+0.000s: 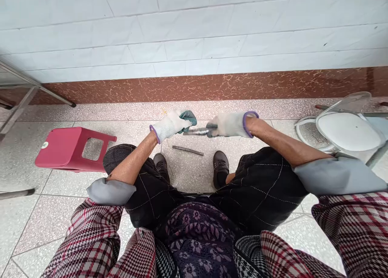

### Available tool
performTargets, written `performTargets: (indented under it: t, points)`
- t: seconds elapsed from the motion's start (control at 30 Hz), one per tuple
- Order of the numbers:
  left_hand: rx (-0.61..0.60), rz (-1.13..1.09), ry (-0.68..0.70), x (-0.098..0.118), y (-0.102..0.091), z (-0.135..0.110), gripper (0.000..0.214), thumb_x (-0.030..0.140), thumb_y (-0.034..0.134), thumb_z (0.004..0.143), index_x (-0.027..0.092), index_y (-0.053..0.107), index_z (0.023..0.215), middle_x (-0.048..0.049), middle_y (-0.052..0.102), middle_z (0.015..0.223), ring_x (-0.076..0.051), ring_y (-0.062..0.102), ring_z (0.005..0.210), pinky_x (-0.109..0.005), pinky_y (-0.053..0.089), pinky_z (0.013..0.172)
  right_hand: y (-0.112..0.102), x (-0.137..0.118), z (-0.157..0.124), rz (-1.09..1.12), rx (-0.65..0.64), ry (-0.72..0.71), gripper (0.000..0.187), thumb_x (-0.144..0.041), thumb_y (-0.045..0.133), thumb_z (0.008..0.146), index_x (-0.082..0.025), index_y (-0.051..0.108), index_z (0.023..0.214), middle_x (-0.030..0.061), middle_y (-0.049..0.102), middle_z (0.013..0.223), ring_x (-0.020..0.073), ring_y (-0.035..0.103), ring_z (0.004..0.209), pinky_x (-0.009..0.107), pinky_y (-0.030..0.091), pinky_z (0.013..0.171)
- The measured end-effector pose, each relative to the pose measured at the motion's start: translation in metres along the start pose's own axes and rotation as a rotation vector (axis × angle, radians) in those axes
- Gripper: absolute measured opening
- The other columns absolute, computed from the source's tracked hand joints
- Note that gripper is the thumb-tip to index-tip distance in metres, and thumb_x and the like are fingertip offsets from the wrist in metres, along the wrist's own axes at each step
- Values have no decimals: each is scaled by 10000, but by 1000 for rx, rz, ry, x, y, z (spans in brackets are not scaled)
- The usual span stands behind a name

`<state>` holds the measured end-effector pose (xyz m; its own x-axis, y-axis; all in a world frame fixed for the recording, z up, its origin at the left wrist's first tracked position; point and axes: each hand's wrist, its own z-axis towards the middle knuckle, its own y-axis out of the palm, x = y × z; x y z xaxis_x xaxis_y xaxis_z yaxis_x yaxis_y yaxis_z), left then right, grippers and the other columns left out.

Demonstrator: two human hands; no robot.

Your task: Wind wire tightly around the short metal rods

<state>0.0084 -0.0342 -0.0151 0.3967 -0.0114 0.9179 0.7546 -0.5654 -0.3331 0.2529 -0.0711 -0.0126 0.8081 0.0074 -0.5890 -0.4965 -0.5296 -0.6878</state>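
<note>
Ctr of frame: gloved R hand [226,125] closed round rt end of silvery ribbed rod [198,131]; L hand [182,122] curled narrow at lt end, blurred, can't tell if gripping. 2nd rod [188,150] just below on terrazzo floor [188,175]. Risk: weak L hold could let rod twist/drop; L shoe [161,166] shifting might kick 2nd rod.

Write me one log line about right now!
right white-gloved hand: holding ribbed silvery-grey rod | left white-gloved hand: at rod's other end | thin dark-grey stick: on speckled floor
</note>
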Motion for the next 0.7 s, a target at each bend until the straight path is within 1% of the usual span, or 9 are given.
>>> performTargets:
  t: [0.07, 0.13, 0.23, 0.3, 0.33, 0.43, 0.53, 0.6, 0.7]
  points:
    - [-2, -9, 2, -1, 7, 0, 153, 17, 702, 849, 154, 735, 909, -3, 671, 684, -63, 534, 526, -209, 333, 485, -5, 0, 9, -110, 74, 76, 256, -463, 792, 928, -209, 794, 957, 22, 594, 657, 181, 573, 630, 314, 414, 553]
    - [7, -38, 1, -3, 13, 4, 134, 41, 663, 888, 167, 709, 900, 25, 618, 626, -57, 486, 484, -209, 306, 459, -15, -1, 16, -139, 135, 104, 254, -452, 759, 951, -201, 778, 988, 34, 604, 707, 197, 590, 688, 336, 424, 596]
    - [47, -168, 5, -4, 21, 10, 152, 59, 600, 915, 185, 660, 853, 73, 502, 520, -54, 377, 409, -214, 234, 406, -31, -6, 19, -233, 334, 82, 245, -458, 702, 997, -219, 744, 1032, 42, 609, 776, 191, 564, 726, 342, 403, 638]
    - [68, -258, 16, -5, 23, 13, 150, 68, 596, 910, 185, 649, 832, 78, 490, 501, -52, 360, 389, -214, 216, 389, -39, -11, 18, -268, 448, 48, 212, -440, 705, 1000, -231, 717, 972, 38, 591, 773, 182, 527, 704, 342, 379, 631]
    - [72, -285, 22, -5, 23, 14, 141, 75, 604, 907, 183, 650, 830, 76, 499, 502, -51, 365, 384, -212, 218, 386, -41, -14, 16, -246, 472, 37, 203, -421, 715, 995, -230, 699, 927, 35, 580, 756, 177, 511, 682, 341, 371, 614]
    - [76, -328, 21, -7, 21, 15, 108, 104, 643, 901, 182, 656, 825, 76, 509, 498, -48, 367, 370, -212, 221, 379, -44, -27, 5, -4, 460, 29, 209, -366, 715, 989, -216, 654, 857, 23, 556, 703, 155, 476, 604, 318, 371, 522]
    - [80, -341, 27, -10, 18, 16, 97, 114, 648, 898, 183, 661, 831, 79, 509, 496, -47, 348, 365, -215, 208, 375, -42, -43, -12, 271, 413, -7, 203, -383, 721, 991, -211, 675, 893, 4, 526, 675, 125, 437, 545, 271, 359, 425]
    - [83, -334, 40, -12, 16, 16, 107, 112, 626, 908, 184, 667, 842, 80, 506, 497, -49, 334, 366, -218, 199, 375, -40, -52, -23, 348, 347, -58, 192, -384, 731, 992, -213, 694, 911, -12, 511, 663, 106, 419, 522, 239, 345, 392]
    - [106, -276, 24, -10, 12, 14, 166, 104, 619, 919, 194, 636, 781, 78, 489, 489, -53, 326, 371, -222, 200, 385, -34, -54, -33, 343, 194, -140, 155, -328, 737, 985, -201, 721, 897, -31, 525, 644, 80, 426, 489, 204, 337, 373]
